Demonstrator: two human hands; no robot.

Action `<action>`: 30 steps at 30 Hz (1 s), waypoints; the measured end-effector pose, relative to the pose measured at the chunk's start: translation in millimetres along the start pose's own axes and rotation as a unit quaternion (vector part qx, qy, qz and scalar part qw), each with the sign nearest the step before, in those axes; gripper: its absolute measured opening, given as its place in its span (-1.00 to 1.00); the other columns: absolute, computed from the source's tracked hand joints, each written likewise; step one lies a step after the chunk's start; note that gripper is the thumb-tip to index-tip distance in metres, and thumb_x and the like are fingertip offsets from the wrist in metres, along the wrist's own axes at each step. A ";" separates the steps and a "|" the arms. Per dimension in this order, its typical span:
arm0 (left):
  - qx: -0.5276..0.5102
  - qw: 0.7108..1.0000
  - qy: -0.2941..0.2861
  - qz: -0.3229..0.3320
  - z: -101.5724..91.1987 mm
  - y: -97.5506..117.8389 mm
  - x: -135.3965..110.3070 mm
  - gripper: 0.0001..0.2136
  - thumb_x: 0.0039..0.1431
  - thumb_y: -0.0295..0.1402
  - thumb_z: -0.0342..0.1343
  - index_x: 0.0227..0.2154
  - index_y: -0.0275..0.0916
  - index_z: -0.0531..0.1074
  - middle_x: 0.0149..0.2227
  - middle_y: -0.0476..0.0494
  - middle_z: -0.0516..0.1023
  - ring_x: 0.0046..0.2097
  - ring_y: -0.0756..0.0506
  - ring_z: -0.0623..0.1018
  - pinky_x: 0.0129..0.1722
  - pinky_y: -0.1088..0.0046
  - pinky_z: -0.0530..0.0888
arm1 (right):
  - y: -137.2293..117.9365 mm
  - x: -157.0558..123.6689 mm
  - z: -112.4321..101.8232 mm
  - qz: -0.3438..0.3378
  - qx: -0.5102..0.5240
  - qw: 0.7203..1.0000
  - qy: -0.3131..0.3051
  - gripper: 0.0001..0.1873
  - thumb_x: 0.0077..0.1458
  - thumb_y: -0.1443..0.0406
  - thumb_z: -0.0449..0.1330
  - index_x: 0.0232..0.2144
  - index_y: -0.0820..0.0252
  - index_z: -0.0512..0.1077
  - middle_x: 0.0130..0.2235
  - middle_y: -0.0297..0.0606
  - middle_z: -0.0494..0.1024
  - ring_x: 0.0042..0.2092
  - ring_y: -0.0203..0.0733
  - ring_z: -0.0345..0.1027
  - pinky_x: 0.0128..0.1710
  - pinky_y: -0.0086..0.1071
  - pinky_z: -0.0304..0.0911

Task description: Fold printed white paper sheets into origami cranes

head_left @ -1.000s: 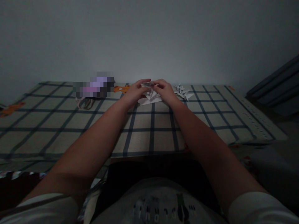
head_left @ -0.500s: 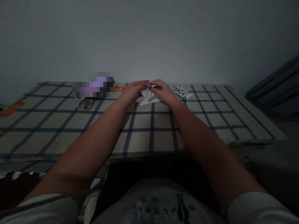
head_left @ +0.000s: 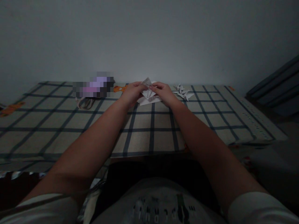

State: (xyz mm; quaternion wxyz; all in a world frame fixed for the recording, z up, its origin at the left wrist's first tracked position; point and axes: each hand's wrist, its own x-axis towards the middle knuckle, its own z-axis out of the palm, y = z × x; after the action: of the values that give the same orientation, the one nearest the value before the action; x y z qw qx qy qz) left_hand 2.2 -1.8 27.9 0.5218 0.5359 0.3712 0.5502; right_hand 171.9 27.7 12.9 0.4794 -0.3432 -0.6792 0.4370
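Currently I pinch the folded paper (head_left: 147, 87) between left hand (head_left: 132, 93) and right hand (head_left: 164, 92), both closed on it, just above the checked cloth (head_left: 151, 130) (far edge). A clean crease, I judge, needs aligned edges and even fingertip pressure.

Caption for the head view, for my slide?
Left hand and right hand pinch a folded white paper over the checked cloth, beside folded paper figures.

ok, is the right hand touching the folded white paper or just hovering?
Touching. Head view: the right hand pinches the folded white paper on its right side with its fingertips, and the left hand grips the opposite side.
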 end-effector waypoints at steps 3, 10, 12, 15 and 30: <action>0.004 1.000 -0.001 -0.004 -0.7 -1.2 0.8 -0.91 -0.09 -0.40 0.27 -0.47 -0.28 0.54 -0.43 -0.08 0.56 -0.34 -0.04 0.54 -0.16 0.38 0.52 | 0.8 -0.2 0.4 0.020 0.029 0.999 0.012 -0.69 0.01 0.09 0.38 -0.33 0.21 0.56 -0.32 -0.30 0.57 -0.29 -0.30 0.40 -0.27 -0.43 0.38; 0.007 0.999 0.026 -0.022 0.2 0.6 -0.3 -0.93 -0.04 -0.41 0.29 -0.47 -0.31 0.55 -0.45 -0.09 0.57 -0.35 -0.02 0.53 -0.18 0.42 0.51 | 1.3 0.8 -2.0 -0.015 0.000 1.000 -0.014 -0.60 0.03 -0.01 0.35 -0.41 0.23 0.55 -0.30 -0.27 0.56 -0.29 -0.29 0.37 -0.27 -0.42 0.35; 0.005 0.999 0.025 -0.024 0.4 0.8 -1.0 -0.92 -0.02 -0.40 0.28 -0.47 -0.31 0.55 -0.45 -0.09 0.56 -0.35 -0.02 0.54 -0.17 0.42 0.51 | 4.2 2.9 -3.7 -0.032 -0.017 0.999 -0.016 -0.61 0.05 -0.01 0.33 -0.41 0.23 0.55 -0.30 -0.27 0.54 -0.28 -0.29 0.37 -0.26 -0.41 0.34; 0.003 0.999 0.023 -0.024 -0.3 -0.1 -1.2 -0.90 0.00 -0.38 0.28 -0.44 -0.31 0.56 -0.42 -0.10 0.57 -0.33 -0.04 0.56 -0.13 0.38 0.52 | 8.9 6.7 -6.3 -0.075 -0.050 0.996 -0.013 -0.66 0.10 0.04 0.31 -0.42 0.22 0.55 -0.31 -0.27 0.53 -0.25 -0.27 0.38 -0.19 -0.38 0.32; 0.018 1.000 -0.004 -0.015 -4.9 -1.6 2.4 -0.74 -0.13 -0.42 0.31 -0.29 -0.27 0.56 -0.33 -0.12 0.62 -0.28 -0.09 0.59 -0.07 0.30 0.53 | -3.5 -2.2 3.1 0.021 0.005 0.999 0.024 -0.75 0.06 0.14 0.35 -0.27 0.18 0.54 -0.25 -0.30 0.60 -0.26 -0.30 0.43 -0.25 -0.44 0.37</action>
State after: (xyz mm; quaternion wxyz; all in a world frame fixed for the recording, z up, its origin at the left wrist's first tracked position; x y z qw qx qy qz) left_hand -2.1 1.5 26.1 0.5215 0.5420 0.3869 0.5335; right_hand 169.5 23.7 14.8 0.4882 -0.3654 -0.6577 0.4423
